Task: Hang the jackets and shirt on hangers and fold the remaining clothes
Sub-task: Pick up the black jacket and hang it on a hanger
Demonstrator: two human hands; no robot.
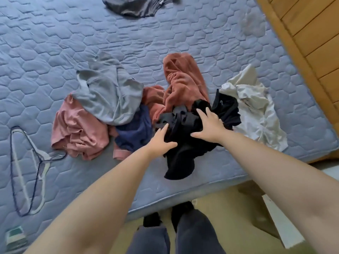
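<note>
Surface inspected: a bed mattress (55,43) in a blue cover quilted in hexagons, with a pale mark (254,22) near its far right corner. At the far edge lies a crumpled dark grey garment (135,7). A loose heap sits toward the near edge: a grey garment (108,96) overlapping a pink garment (77,129) and a navy garment (135,131); beside these a rust garment (183,79), with a black garment (185,149) reaching the mattress edge. A white garment (256,110) touches the black one on the right. Well apart, at left, a white hanger (43,154) and a dark hanger (12,171) lie flat, overlapping.
</note>
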